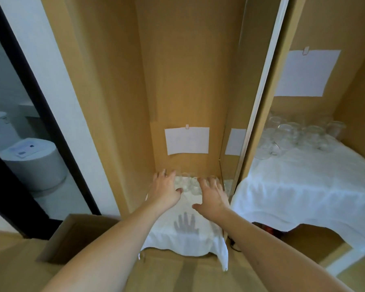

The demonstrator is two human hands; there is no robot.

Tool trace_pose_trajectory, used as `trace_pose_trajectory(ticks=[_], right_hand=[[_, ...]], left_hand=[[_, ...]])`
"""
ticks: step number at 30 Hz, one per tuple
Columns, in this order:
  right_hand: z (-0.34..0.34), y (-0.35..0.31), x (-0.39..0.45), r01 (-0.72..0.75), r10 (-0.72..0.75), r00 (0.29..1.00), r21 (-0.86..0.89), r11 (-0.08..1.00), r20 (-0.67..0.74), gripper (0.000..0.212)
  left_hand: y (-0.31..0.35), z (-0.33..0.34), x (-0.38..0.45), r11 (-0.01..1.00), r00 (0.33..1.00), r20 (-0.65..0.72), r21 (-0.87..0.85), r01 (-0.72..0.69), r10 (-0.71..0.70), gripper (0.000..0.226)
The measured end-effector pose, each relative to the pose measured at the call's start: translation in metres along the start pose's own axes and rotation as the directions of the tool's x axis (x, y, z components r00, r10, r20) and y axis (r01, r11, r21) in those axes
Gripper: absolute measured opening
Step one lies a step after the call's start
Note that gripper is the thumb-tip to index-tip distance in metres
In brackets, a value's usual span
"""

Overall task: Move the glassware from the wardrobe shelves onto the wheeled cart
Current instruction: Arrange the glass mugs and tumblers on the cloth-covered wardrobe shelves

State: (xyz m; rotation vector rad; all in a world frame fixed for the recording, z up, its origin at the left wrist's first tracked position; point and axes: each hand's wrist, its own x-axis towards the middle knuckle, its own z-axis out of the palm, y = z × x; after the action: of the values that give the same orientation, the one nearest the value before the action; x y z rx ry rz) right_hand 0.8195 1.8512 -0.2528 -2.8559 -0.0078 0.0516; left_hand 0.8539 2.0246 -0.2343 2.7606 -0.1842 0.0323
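Both hands reach forward into the narrow wardrobe compartment at lower centre of the frame, arms extended and palms down. The left hand (165, 189) has its fingers spread and straight, its grip released, the fingertips at the left edge of a small cluster of clear glasses (189, 183). The right hand (213, 196) is likewise spread and released, fingers over the right side of the same cluster, thumb held out to the left; whether either hand actually touches glass cannot be told. The glasses stand at the back of a shelf covered by a white towel (183, 239), on which a hand's shadow falls. Above them a blank white sheet (187, 140) is clipped to the back panel; no writing is readable. At right of the frame, a second towel-covered shelf (303, 186) carries more glassware (297, 134), below another blank sheet (306, 73).
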Motion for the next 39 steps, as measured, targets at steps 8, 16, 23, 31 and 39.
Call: trace_pose_trajectory(ticks=[8, 16, 23, 31, 39], right_hand=[[0.048, -0.012, 0.016, -0.057, 0.060, 0.987, -0.024, 0.998, 0.151, 0.085], [0.087, -0.033, 0.084, -0.047, 0.049, 0.976, -0.014, 0.999, 0.213, 0.087], [0.119, -0.044, 0.187, -0.029, 0.020, 0.962, 0.030, 0.999, 0.274, 0.090], [0.170, -0.019, 0.282, -0.149, 0.093, 0.931, 0.136, 0.979, 0.354, 0.087], [0.229, 0.015, 0.351, -0.346, 0.249, 0.882, 0.191, 0.918, 0.401, 0.085]], left_hand=[[-0.043, 0.029, 0.019, 1.000, 0.992, 0.121, 0.021, 0.015, -0.017, 0.069], [-0.094, 0.050, 0.060, 0.993, 0.979, 0.164, 0.002, 0.119, -0.118, 0.072], [-0.135, 0.070, 0.149, 0.974, 0.957, 0.190, -0.015, 0.226, -0.219, 0.070], [-0.152, 0.124, 0.236, 0.925, 0.913, 0.273, -0.150, 0.350, -0.302, 0.074], [-0.168, 0.187, 0.301, 0.818, 0.834, 0.342, -0.239, 0.523, -0.433, 0.071]])
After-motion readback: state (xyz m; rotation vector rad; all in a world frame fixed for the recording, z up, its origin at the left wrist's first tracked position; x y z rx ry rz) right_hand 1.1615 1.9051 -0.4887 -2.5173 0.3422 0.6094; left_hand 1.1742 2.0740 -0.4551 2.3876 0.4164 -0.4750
